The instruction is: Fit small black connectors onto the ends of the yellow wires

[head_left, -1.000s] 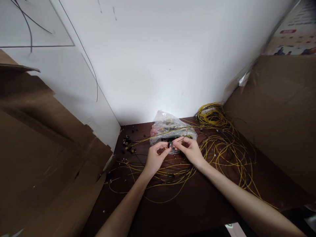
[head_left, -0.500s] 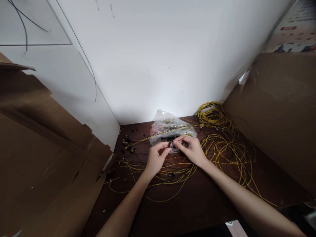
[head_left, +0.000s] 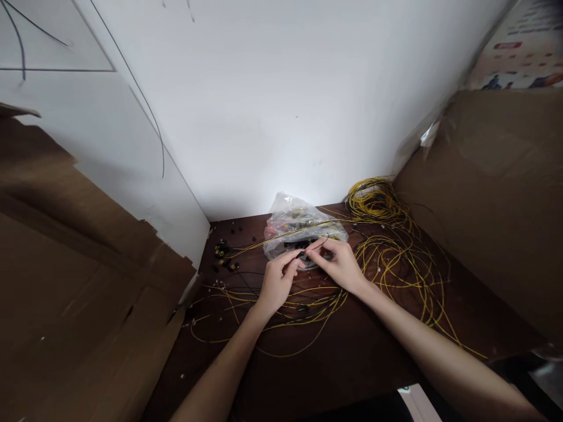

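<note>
In the head view, my left hand [head_left: 278, 281] pinches a small black part [head_left: 302, 254] between thumb and fingertips. My right hand [head_left: 338, 262] is closed on a thin dark wire [head_left: 324, 238], its fingertips meeting those of the left hand. Just behind both hands lies a clear plastic bag [head_left: 285, 212] with black and yellow pieces in it. The fingers partly hide where the wire and the small part meet. Yellow wires [head_left: 323, 333] run beneath my wrists.
Small black and brass-coloured connectors [head_left: 222, 251] lie at the left. Coiled yellow cables [head_left: 373, 199] and looser loops [head_left: 409, 264] fill the right side of the dark table [head_left: 343, 366]. Cardboard [head_left: 88, 264] stands at the left, a box [head_left: 492, 205] at the right, a white wall [head_left: 264, 105] behind.
The view has shifted slightly. My fingertips have come closer together, and less of the small black part shows between them.
</note>
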